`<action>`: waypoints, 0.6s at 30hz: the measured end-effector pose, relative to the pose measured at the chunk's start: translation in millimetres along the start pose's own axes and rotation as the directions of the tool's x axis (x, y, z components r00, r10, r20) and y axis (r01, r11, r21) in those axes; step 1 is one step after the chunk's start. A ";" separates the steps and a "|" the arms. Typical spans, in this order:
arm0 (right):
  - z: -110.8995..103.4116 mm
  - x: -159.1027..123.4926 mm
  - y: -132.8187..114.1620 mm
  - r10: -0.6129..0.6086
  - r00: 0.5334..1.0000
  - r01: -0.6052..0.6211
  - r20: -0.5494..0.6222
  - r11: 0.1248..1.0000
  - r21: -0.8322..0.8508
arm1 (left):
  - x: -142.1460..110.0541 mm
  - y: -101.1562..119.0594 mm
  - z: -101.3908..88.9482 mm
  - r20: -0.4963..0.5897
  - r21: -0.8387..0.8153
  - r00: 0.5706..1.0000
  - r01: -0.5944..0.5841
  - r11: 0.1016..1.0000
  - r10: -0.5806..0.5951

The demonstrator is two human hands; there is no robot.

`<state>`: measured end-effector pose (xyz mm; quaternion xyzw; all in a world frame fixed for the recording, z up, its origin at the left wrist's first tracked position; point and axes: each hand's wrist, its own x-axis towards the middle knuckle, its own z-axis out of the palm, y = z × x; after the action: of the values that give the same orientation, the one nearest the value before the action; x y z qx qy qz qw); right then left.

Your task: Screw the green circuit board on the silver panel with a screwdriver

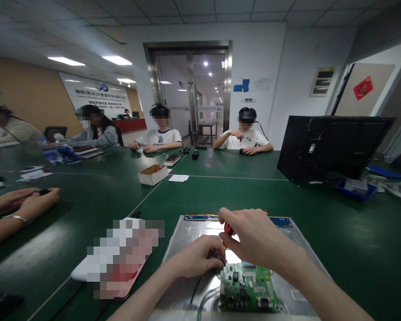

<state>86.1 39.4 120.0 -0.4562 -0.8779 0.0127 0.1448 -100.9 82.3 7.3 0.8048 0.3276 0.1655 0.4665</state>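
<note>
My right hand [254,232] is closed round a screwdriver [229,228] with a red and black handle, held roughly upright above a metal panel [173,240]. My left hand [202,255] is beside the screwdriver's lower end, its fingers curled together. What lies between those fingers is hidden. Just below both hands a green circuit board [249,287] sits on the panel. Thin dark cables [203,298] run from near the left hand past the board. Along the panel's far edge is a narrow blue circuit strip [280,221].
Left of the panel lie a pixelated white and pink item [127,258] and a co-worker's hands [36,203]. An open white box [153,174] stands further back. A black monitor [330,147] and a blue tray [356,189] are at right. Several people sit around the green table [364,240].
</note>
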 end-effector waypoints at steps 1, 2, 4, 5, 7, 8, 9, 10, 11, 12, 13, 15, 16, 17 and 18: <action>0.1 0.3 0.0 0.001 1.000 -0.001 0.000 1.000 0.002 | 0.0 0.2 -0.1 -0.001 0.001 1.000 0.002 1.000 -0.002; 0.1 0.6 0.0 0.001 1.000 -0.001 0.003 1.000 0.008 | 0.1 0.5 -0.1 -0.001 0.005 1.000 0.005 1.000 -0.005; 0.1 0.8 -0.1 0.003 1.000 -0.003 0.018 1.000 0.026 | 0.4 1.1 -0.4 0.001 0.013 1.000 0.010 1.000 -0.010; -0.2 0.6 -0.1 0.002 1.000 -0.004 0.028 0.999 0.037 | 0.6 1.4 -0.5 0.005 0.016 1.000 0.012 1.000 -0.012; -1.0 -0.1 0.0 -0.008 0.999 0.005 0.041 0.998 0.060 | 0.8 1.9 -0.8 0.010 0.017 1.000 0.015 1.000 -0.015; -1.5 -0.6 0.0 -0.015 0.999 0.012 0.042 0.997 0.070 | 0.8 2.1 -1.0 0.010 0.013 1.000 0.015 1.000 -0.015; -2.1 -1.0 0.0 -0.022 0.999 0.018 0.041 0.997 0.078 | 0.8 2.2 -1.0 0.008 0.008 1.000 0.014 1.000 -0.014; -2.7 -1.4 0.0 -0.027 0.999 0.023 0.043 0.996 0.084 | 0.8 2.4 -1.1 0.005 0.003 1.000 0.013 1.000 -0.013; -3.3 -1.7 0.0 -0.029 0.999 0.025 0.046 0.996 0.086 | 0.8 2.5 -1.1 0.001 -0.002 1.000 0.014 1.000 -0.014; -3.8 -1.8 -0.2 -0.028 0.998 0.023 0.049 0.996 0.084 | 0.7 2.7 -1.1 -0.001 -0.006 1.000 0.017 1.000 -0.017; -4.2 -1.7 -0.3 -0.023 0.998 0.019 0.051 0.997 0.076 | 0.6 2.7 -1.0 -0.002 -0.007 1.000 0.020 1.000 -0.020; -4.5 -1.0 -0.8 -0.010 0.999 0.008 0.050 0.999 0.054 | 0.4 2.4 -0.7 0.002 0.000 1.000 0.028 1.000 -0.028; -4.4 -0.5 -0.9 -0.001 0.999 -0.001 0.046 0.999 0.038 | 0.2 2.0 -0.6 0.003 0.003 1.000 0.030 1.000 -0.030; -4.1 0.1 -1.0 0.011 0.999 -0.012 0.039 1.000 0.019 | -0.1 1.5 -0.3 0.001 0.005 1.000 0.031 1.000 -0.031; -3.7 0.7 -1.1 0.022 0.999 -0.022 0.032 1.000 0.003 | -0.4 0.9 -0.1 -0.001 0.008 1.000 0.030 1.000 -0.030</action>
<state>85.8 38.9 123.9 -0.4653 -0.8751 0.0230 0.1313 -100.9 81.7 8.2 0.8014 0.3406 0.1577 0.4658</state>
